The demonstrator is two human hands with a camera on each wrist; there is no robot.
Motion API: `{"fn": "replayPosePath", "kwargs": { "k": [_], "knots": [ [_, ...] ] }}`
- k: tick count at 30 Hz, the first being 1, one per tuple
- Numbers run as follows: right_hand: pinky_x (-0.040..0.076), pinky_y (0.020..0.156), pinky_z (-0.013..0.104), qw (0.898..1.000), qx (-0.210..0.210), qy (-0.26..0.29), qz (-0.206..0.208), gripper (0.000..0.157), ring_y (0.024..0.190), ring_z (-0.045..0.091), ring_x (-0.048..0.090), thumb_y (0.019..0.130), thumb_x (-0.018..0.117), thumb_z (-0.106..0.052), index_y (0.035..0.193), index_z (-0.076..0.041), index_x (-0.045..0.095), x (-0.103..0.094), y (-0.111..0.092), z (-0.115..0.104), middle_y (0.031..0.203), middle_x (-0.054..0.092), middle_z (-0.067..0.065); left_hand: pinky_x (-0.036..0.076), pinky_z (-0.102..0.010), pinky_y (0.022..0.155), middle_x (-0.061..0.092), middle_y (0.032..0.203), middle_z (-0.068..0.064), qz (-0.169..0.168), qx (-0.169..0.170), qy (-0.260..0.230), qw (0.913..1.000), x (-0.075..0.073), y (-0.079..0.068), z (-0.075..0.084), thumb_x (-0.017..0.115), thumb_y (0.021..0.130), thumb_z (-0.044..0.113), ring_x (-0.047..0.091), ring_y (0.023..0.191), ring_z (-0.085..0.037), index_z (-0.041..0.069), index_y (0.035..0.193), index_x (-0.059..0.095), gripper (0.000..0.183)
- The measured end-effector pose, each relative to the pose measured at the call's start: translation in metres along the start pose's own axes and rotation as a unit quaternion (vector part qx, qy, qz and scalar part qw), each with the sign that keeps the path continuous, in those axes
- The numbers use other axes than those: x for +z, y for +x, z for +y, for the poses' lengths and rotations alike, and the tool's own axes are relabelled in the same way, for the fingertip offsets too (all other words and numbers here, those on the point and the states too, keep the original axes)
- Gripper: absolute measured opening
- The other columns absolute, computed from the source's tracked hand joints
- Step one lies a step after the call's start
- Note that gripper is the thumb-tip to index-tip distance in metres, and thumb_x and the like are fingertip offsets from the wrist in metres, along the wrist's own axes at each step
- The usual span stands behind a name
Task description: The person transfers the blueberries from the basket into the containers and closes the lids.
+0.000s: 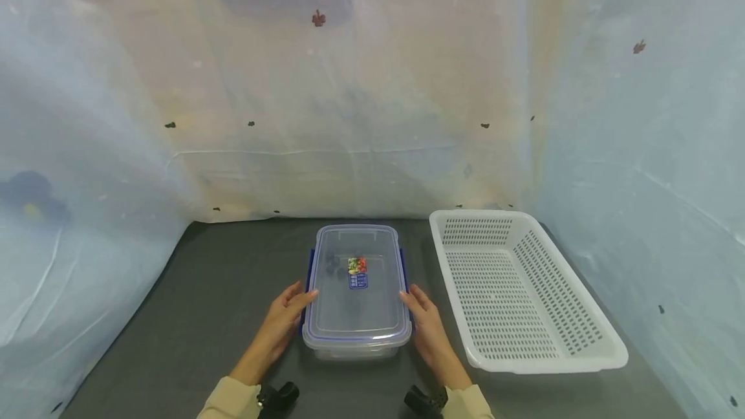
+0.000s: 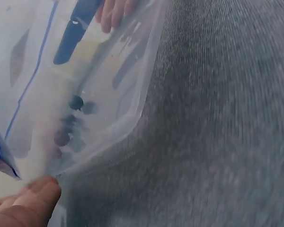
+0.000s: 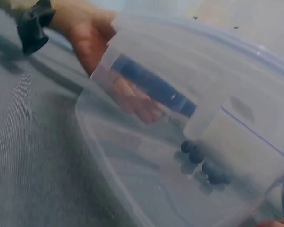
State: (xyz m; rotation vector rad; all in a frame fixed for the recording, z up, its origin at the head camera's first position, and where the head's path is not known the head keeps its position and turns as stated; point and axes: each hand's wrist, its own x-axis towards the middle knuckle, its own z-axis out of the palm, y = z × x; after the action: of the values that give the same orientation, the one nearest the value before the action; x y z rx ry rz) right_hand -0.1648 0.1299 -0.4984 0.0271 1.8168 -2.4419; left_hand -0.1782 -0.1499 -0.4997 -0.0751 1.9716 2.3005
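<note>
A clear plastic food container (image 1: 334, 315) with a see-through lid stands on the dark table between both hands. A small printed label (image 1: 357, 267) sits on the lid, and blue clips (image 1: 311, 264) run along the long sides. My left hand (image 1: 282, 319) grips the near left side, thumb at the lid's edge. On the opposite side, my right hand (image 1: 429, 327) holds the container the same way. Through the wall in the right wrist view, several small dark round pieces (image 3: 195, 153) lie inside on the bottom. The lower fingers are partly hidden by the container in the head view.
A white slotted plastic basket (image 1: 506, 302) stands right of the container, close to my right hand. Grey cloth (image 1: 192, 322) covers the table. Pale patterned sheets (image 1: 372, 102) hang behind and along both sides.
</note>
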Motion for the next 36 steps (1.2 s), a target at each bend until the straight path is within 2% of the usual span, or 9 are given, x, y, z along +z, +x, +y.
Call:
{"fn": "replayPosePath", "kwargs": {
  "k": [3,6,8,11,15,19,24,29,36],
  "knots": [
    [0.042,0.101,0.041,1.0,0.008,0.024,-0.006,0.065,0.124,0.032,0.048,0.098,0.055,-0.019,0.147,0.011,0.024,0.002,0.001,0.001,0.143,0.038,0.03,0.042,-0.034,0.099,0.047,0.135,-0.028,0.009,-0.007,-0.036,0.9993,0.003,0.001,-0.002,0.062,0.091,0.014,0.05,0.117,-0.023,-0.014,0.144,0.026,0.07],
    [0.049,0.092,0.034,0.999,-0.008,0.046,0.017,0.062,0.114,0.024,0.057,0.095,0.06,-0.012,0.145,0.008,0.031,0.005,0.002,-0.002,0.139,0.047,0.026,0.052,-0.028,0.085,0.057,0.126,-0.024,0.038,-0.001,-0.048,0.9981,0.005,0.002,0.001,0.068,0.089,0.01,0.061,0.1,-0.016,-0.013,0.138,0.039,0.061],
    [0.049,0.092,0.033,0.998,-0.032,0.04,0.035,0.064,0.117,0.025,0.056,0.092,0.064,-0.008,0.146,0.007,0.032,0.006,0.003,-0.004,0.141,0.046,0.024,0.053,-0.027,0.08,0.06,0.123,-0.022,0.059,0.009,-0.036,0.9976,0.006,0.001,0.006,0.073,0.086,0.01,0.064,0.096,-0.015,-0.009,0.136,0.044,0.061],
    [0.047,0.096,0.032,0.996,-0.067,0.005,0.063,0.066,0.125,0.03,0.05,0.088,0.069,-0.005,0.145,0.006,0.037,0.008,0.004,-0.009,0.142,0.045,0.024,0.053,-0.026,0.082,0.058,0.128,-0.021,0.083,0.029,0.008,0.9962,0.007,-0.002,0.014,0.079,0.082,0.013,0.063,0.105,-0.021,-0.003,0.137,0.048,0.064],
    [0.045,0.098,0.035,0.99,-0.091,-0.062,0.085,0.062,0.127,0.035,0.048,0.087,0.072,-0.007,0.142,0.005,0.044,0.011,0.004,-0.013,0.139,0.049,0.024,0.05,-0.026,0.089,0.053,0.135,-0.022,0.087,0.053,0.054,0.9934,0.011,-0.004,0.021,0.079,0.082,0.012,0.054,0.121,-0.029,-0.001,0.138,0.05,0.064],
    [0.046,0.096,0.037,0.984,-0.101,-0.11,0.099,0.065,0.124,0.035,0.05,0.086,0.076,-0.012,0.142,0.003,0.045,0.013,0.003,-0.012,0.137,0.051,0.022,0.05,-0.027,0.088,0.052,0.134,-0.024,0.085,0.068,0.064,0.9921,0.015,-0.006,0.024,0.079,0.082,0.009,0.052,0.123,-0.032,-0.004,0.138,0.049,0.065],
    [0.048,0.093,0.038,0.981,-0.111,-0.122,0.098,0.068,0.122,0.034,0.052,0.085,0.077,-0.014,0.143,0.001,0.045,0.015,0.003,-0.01,0.136,0.052,0.022,0.05,-0.027,0.087,0.052,0.134,-0.026,0.09,0.068,0.08,0.9903,0.018,-0.007,0.025,0.083,0.078,0.01,0.053,0.121,-0.031,-0.004,0.14,0.047,0.073],
    [0.05,0.09,0.037,0.979,-0.125,-0.13,0.091,0.066,0.119,0.034,0.055,0.086,0.075,-0.011,0.143,0.002,0.044,0.015,0.002,-0.009,0.135,0.053,0.023,0.05,-0.03,0.088,0.051,0.134,-0.026,0.087,0.071,0.101,0.9885,0.018,-0.006,0.026,0.081,0.079,0.007,0.052,0.121,-0.032,-0.004,0.139,0.048,0.069],
    [0.045,0.094,0.039,0.967,-0.156,-0.18,0.09,0.059,0.121,0.035,0.052,0.086,0.073,-0.008,0.139,0.002,0.049,0.014,0.002,-0.01,0.135,0.051,0.024,0.05,-0.032,0.087,0.053,0.131,-0.026,0.078,0.079,0.142,0.9836,0.017,-0.008,0.03,0.082,0.079,0.012,0.054,0.118,-0.033,-0.004,0.136,0.053,0.066]
  ]
}}
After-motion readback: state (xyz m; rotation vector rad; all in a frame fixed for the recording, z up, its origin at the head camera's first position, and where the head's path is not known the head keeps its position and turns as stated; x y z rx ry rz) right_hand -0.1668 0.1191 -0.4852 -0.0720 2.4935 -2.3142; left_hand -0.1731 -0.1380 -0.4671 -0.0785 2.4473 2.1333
